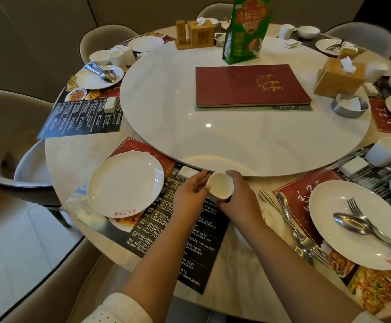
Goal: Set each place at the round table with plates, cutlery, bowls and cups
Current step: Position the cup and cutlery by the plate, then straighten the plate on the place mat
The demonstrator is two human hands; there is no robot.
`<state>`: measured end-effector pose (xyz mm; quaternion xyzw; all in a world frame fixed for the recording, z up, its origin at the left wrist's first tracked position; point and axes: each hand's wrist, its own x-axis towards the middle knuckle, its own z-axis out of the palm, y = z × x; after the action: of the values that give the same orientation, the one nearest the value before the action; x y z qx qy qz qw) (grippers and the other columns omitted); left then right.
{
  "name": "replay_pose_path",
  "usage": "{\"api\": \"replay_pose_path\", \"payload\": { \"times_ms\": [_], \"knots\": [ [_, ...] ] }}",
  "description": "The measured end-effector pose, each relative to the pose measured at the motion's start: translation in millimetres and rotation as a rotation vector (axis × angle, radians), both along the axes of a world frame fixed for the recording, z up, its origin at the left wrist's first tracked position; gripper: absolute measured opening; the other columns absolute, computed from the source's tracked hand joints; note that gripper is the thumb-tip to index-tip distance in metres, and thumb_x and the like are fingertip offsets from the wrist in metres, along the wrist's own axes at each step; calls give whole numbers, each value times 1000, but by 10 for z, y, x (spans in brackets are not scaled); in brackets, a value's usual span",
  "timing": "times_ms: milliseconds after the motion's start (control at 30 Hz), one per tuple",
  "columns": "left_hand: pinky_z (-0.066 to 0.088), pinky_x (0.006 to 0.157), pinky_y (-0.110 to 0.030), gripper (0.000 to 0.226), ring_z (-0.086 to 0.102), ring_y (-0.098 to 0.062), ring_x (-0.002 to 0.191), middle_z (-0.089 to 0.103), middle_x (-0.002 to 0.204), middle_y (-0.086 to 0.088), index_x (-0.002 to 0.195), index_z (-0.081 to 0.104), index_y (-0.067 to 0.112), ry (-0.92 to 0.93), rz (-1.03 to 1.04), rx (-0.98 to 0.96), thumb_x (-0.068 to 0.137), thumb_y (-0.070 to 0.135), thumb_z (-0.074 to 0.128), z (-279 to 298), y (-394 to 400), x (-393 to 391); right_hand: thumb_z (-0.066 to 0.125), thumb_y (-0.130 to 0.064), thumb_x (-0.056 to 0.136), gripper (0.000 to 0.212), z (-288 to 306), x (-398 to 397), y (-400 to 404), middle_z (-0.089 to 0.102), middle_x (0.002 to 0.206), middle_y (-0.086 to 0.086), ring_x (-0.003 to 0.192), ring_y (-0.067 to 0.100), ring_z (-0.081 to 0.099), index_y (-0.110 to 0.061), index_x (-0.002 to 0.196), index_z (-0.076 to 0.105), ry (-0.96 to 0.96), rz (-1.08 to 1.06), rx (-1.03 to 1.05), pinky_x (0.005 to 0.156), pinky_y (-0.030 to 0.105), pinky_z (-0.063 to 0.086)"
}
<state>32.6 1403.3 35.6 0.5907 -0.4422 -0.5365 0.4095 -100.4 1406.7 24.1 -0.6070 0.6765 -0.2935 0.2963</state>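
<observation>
Head view shows us at the near place setting, where our right hand (233, 194) is curled round a small white cup (220, 188), holding it just above the dark placemat (189, 231) near the edge of the turntable (236, 141). Our left hand (191, 194) lies beside the cup with fingers fairly straight, fingertips at its rim — steadying, not gripping. We judge the cup light, stiff and breakable (glazed ceramic, by its sheen), and slick enough that a wrap round the wall is safer than a pinch at the lip. To the left on the same mat sits an empty plate (125, 184); a loose spoon and fork (290, 226) lie to the right on the bare desk (243, 271), between this setting and the next. The desk top is pale, glossy stone — hard, so the cup wants a gentle landing. Padded grey chairs (15, 136) ring it, against plain walls.
</observation>
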Motion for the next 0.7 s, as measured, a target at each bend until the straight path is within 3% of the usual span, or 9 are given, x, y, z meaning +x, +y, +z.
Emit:
{"api": "replay_pose_path", "payload": {
  "times_ms": [100,167,233,300,367,433,500,600,700],
  "knots": [
    [45,101,-25,41,60,0,109,68,116,13,133,56,21,-12,7,7,93,12,61,41,32,22,80,-22,75,80,7,34,72,44,138,5,129,21,40,-23,143,37,91,-10,28,93,24,36],
    [47,101,-30,33,63,1,106,70,112,14,125,62,25,-53,46,-20,93,16,61,66,74,89,79,-24,76,79,79,115,187,37,139,2,131,19,32,-26,143,38,234,-38,-84,100,25,34],
    [52,96,-32,24,64,0,101,70,108,15,113,67,33,-106,142,-55,94,20,60,78,132,218,75,-22,78,59,160,252,292,43,126,-3,121,13,37,-24,132,52,223,-51,-285,98,18,36],
    [52,94,-34,20,63,-6,103,67,110,15,104,68,37,-155,272,-83,94,22,58,80,191,393,71,-17,82,33,205,439,352,50,112,-7,110,6,44,-22,114,64,76,-8,-332,92,13,37],
    [43,101,-31,21,56,-10,114,62,120,10,103,66,36,-276,396,-107,95,20,57,57,230,604,67,-16,87,15,194,644,343,57,102,-10,99,1,51,-23,100,69,-68,44,-199,84,11,39],
    [33,108,-30,26,47,-15,125,53,132,4,110,66,33,-372,516,-101,93,15,58,3,261,846,63,-17,90,13,160,834,261,63,100,-12,94,-2,55,-23,97,72,-167,62,-21,79,11,40],
    [29,110,-30,32,39,-19,134,43,142,-1,118,65,28,-393,613,-30,92,11,58,-72,302,1067,58,-18,94,18,105,997,139,66,105,-9,96,4,59,-23,106,71,-228,65,146,81,16,44],
    [27,117,-41,44,28,-25,142,31,152,-5,131,58,22,-419,717,74,90,5,55,-180,328,1311,53,-17,96,29,-1,1204,-56,69,114,3,94,13,66,-18,124,62,-294,36,302,84,31,55],
    [33,114,-45,56,35,-29,138,29,152,-10,143,44,15,-371,801,128,89,1,51,-254,294,1495,53,-11,96,34,-60,1369,-205,70,107,9,80,15,71,-11,130,56,-418,-32,393,75,32,59]
  ]
}}
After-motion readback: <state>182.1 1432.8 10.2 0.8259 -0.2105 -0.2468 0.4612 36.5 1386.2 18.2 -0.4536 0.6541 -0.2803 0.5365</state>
